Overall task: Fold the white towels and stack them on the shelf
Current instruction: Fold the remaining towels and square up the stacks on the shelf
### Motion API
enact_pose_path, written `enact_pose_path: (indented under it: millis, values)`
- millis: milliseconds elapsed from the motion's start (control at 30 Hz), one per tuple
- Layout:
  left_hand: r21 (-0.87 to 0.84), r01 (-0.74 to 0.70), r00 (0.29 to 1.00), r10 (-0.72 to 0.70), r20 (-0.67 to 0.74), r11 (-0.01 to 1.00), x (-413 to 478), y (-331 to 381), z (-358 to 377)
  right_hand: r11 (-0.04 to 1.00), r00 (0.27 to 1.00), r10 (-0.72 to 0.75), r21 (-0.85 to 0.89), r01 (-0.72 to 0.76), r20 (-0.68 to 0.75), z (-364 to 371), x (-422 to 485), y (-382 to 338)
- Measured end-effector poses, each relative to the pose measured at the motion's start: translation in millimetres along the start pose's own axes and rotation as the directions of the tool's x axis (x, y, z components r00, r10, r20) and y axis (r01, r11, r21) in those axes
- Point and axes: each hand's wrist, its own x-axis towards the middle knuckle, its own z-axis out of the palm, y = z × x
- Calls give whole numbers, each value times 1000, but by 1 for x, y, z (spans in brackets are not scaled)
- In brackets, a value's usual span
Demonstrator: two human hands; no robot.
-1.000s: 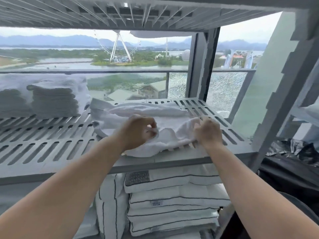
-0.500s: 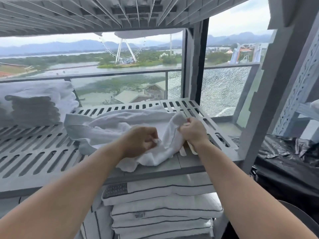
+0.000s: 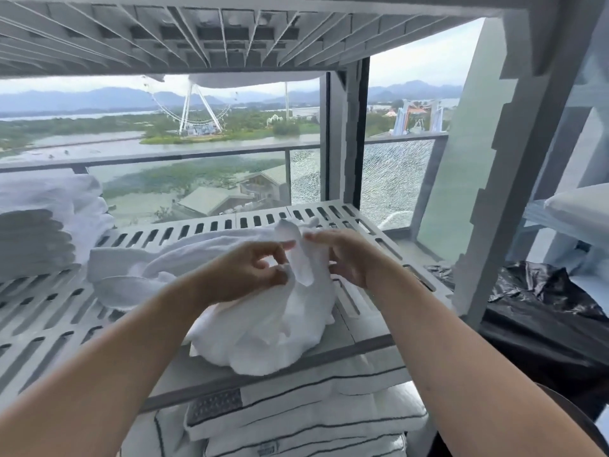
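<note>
A crumpled white towel [image 3: 263,328] lies bunched on the grey slotted shelf [image 3: 49,324], its front hanging a little over the shelf edge. My left hand [image 3: 244,272] pinches a fold of the towel near its top. My right hand [image 3: 346,255] is just to the right, its fingers pinching the raised edge of the same towel. The two hands are close together above the shelf. A stack of folded white towels [image 3: 36,239] stands at the left end of the shelf.
Another slotted shelf [image 3: 230,34] hangs close overhead. A grey upright post [image 3: 487,179] bounds the right side. Striped white pillows [image 3: 296,420] fill the level below. Black plastic sheeting [image 3: 543,308] lies at the right. A window with a cracked glass railing is behind.
Both hands have lifted and come closer together, gathering the towel upward into a bunch; the towel has shifted toward the shelf's front edge.
</note>
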Motion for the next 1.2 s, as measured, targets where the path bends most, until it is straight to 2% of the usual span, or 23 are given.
enact_pose_path:
  millis: [100, 200, 267, 400, 467, 533, 600, 733, 800, 900, 967, 1033, 1100, 1167, 1200]
  values:
    - [-175, -26, 978, -11, -210, 984, 2, -8, 4, 983, 989, 55, 164, -77, 135, 13, 4, -1]
    - [-176, -71, 939, 6, -343, 982, 6, -11, 9, 969, 990, 35, 238, -67, 138, 19, 8, 4]
    - [-111, -55, 909, 4, -416, 992, 9, -14, 13, 980, 989, -24, 201, -7, 149, 21, 7, 9]
    - [-46, 49, 866, -65, -495, 998, 10, -18, 16, 989, 981, -127, -63, 137, 145, 20, 3, 16]
    - [-40, 73, 869, -83, -489, 997, 10, -20, 17, 974, 986, -143, -165, 155, 84, 18, 3, 17]
    - [-43, 93, 861, -102, -499, 995, 8, -20, 18, 971, 989, -144, -188, 150, 47, 15, 1, 17]
    - [-60, 116, 844, -130, -520, 991, 6, -18, 18, 972, 985, -170, -162, 171, 20, 14, -3, 15]
    - [-114, 100, 800, -148, -581, 988, -2, -9, 17, 979, 978, -201, 18, 202, -54, 14, -13, 7]
    - [-114, 68, 772, -124, -623, 991, -8, -4, 15, 977, 963, -211, -27, 209, -169, 16, -17, 1]
    - [-116, -18, 754, -63, -654, 993, -17, 6, 20, 958, 888, -271, -196, 210, -371, 20, -19, -1]
    - [-105, -54, 737, -32, -675, 993, -21, 13, 26, 906, 820, -383, -345, 244, -425, 27, -23, -1]
    - [-52, -27, 689, -20, -725, 998, -24, 19, 32, 861, 765, -468, -424, 282, -442, 34, -26, 0]
    - [46, -4, 651, 38, -758, 999, -27, 25, 36, 907, 771, -405, -321, 272, -492, 37, -27, -1]
    - [166, -25, 637, 144, -757, 986, -31, 32, 42, 956, 811, -291, -173, 235, -507, 39, -26, -3]
    - [218, -39, 629, 194, -753, 975, -33, 36, 45, 962, 819, -271, -162, 218, -505, 40, -26, -4]
